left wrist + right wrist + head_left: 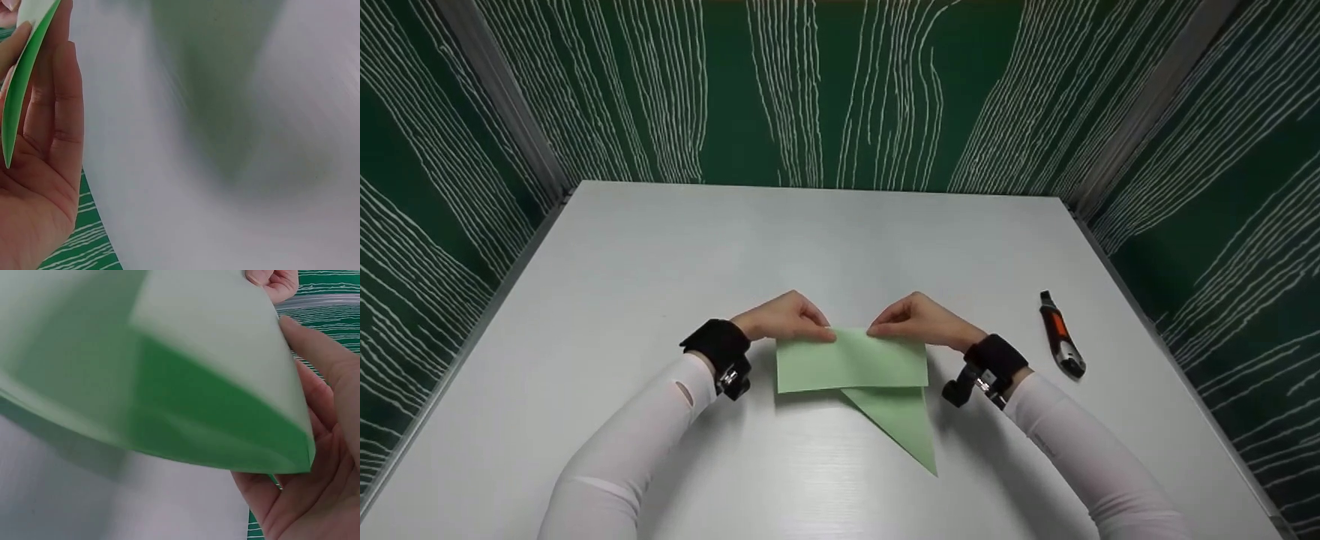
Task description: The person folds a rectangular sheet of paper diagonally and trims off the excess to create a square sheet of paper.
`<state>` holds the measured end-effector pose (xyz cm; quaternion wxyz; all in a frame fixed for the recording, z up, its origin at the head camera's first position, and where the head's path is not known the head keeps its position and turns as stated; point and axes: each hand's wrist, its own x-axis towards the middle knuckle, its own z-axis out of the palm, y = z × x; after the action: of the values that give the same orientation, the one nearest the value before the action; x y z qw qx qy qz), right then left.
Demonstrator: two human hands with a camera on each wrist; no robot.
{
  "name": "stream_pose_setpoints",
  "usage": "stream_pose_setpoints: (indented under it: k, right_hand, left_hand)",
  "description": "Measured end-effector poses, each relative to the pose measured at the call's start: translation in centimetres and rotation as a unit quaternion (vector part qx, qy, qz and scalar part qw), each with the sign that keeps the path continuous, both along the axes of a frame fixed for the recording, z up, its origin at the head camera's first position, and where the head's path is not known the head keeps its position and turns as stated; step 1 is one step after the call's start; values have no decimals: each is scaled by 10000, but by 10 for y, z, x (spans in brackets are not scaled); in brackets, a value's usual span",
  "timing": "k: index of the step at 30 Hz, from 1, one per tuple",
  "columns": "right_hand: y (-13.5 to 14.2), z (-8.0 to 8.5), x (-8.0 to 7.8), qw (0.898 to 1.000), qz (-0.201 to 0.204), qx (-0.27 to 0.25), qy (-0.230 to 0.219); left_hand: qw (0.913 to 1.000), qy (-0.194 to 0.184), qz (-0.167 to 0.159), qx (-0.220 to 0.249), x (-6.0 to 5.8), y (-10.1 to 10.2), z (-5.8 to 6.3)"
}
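Note:
A folded sheet of light green paper (847, 364) is held up over the white table, its upper part a wide rectangle. Below that hangs a pointed triangular flap (896, 420) on the right side. My left hand (791, 316) pinches the paper's top edge between thumb and fingers, left of the middle. Right of the middle, my right hand (924, 321) pinches the same edge. In the right wrist view the paper (219, 399) bends, with a darker green inner fold showing. The left wrist view catches the paper (22, 84) nearly edge-on beside the palm.
A black and orange utility knife (1061, 335) lies on the white table (697, 247), right of my right hand. Green walls (855, 90) with white wavy lines stand behind the table and at both sides. Black straps with cameras (720, 352) sit on both wrists.

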<state>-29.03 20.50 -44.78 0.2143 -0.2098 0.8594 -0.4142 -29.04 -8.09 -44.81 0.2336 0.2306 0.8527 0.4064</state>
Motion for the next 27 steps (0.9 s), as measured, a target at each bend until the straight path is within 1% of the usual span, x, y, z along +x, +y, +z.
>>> stream_pose_setpoints:
  k: [4,7,13,17,20,24,27]
  right_hand:
    - [-1,1,1,10000,-8,33,78]
    - [-2,2,2,9999,-10,31,98]
    - [-2,1,3,9999,-93,-122,8]
    - [-4,1,4,9997,-174,-183,23]
    - [-8,1,5,9996,-181,-211,4]
    - [-13,2,5,9997,-111,-224,-4]
    - [-17,2,5,9997,-39,-228,52]
  left_hand:
    - [10000,12,-13,-31,1,-1,1]
    - [9999,91,-2,-99,3,-1,1]
    - [9998,148,41,-134,2,2,2]
    - [9998,170,5,-144,2,8,6]
    - [9997,164,-87,-184,3,14,9]
    - [9995,157,-189,-205,5,22,11]
    - [9994,192,-184,-206,5,26,12]
